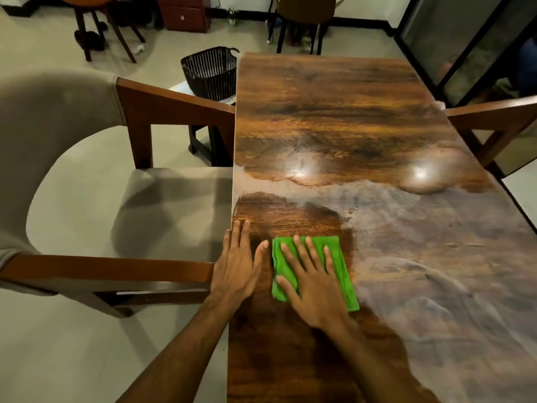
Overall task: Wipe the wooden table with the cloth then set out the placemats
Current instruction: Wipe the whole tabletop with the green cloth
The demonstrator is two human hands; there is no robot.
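Note:
A long glossy wooden table (334, 112) runs away from me, with a dull grey film over its near right half and clean dark streaks near the left edge. A folded green cloth (340, 257) lies flat on the table near its left edge. My right hand (311, 283) presses down on the cloth with fingers spread. Just left of it, my left hand (236, 263) rests flat on the bare wood at the table's left edge, holding nothing. No placemats are in view.
A beige upholstered chair with wooden arms (162, 117) stands close against the table's left side. Another chair's arm (494, 112) meets the right side. A dark wicker basket (210, 71) sits on a low stand beyond the left chair. A chair (305, 13) stands at the far end.

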